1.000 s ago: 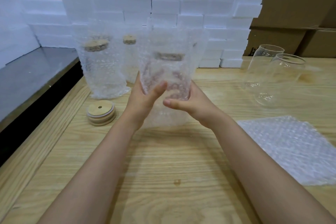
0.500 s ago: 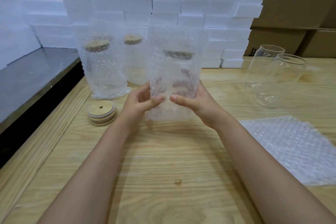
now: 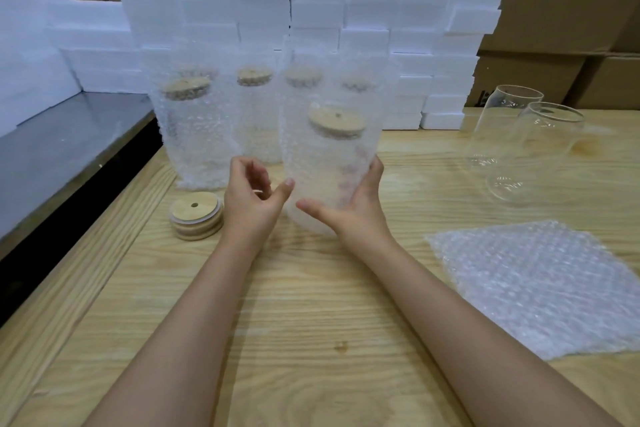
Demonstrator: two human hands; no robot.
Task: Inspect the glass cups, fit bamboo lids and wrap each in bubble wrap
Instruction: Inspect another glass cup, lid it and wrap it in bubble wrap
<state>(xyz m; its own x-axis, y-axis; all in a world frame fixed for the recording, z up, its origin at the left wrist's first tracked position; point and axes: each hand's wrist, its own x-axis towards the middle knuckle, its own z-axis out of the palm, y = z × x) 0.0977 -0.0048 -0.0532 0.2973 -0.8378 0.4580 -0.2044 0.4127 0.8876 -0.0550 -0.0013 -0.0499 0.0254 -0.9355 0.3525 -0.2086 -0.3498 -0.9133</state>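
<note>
A glass cup with a bamboo lid, wrapped in bubble wrap (image 3: pixel 332 149), stands tilted slightly at the table's middle. My right hand (image 3: pixel 353 204) cups its lower right side and base. My left hand (image 3: pixel 252 198) hovers just left of it, fingers curled and apart, thumb tip near the wrap. Several other wrapped, lidded cups (image 3: pixel 194 135) stand behind it to the left. Two bare glass cups (image 3: pixel 540 149) stand at the right. A stack of bamboo lids (image 3: pixel 196 214) lies left of my left hand. A flat bubble wrap sheet (image 3: pixel 540 284) lies at the right front.
White foam blocks (image 3: pixel 311 3) are stacked in a wall along the back, with cardboard boxes (image 3: pixel 568 10) behind at the right. A grey metal surface (image 3: pixel 62 149) sits beyond the wooden table's left edge (image 3: pixel 86 253).
The wrapped cup has moved away from me and down onto the table. My left hand has let go of it and drawn off to the left; my right hand stays on it.
</note>
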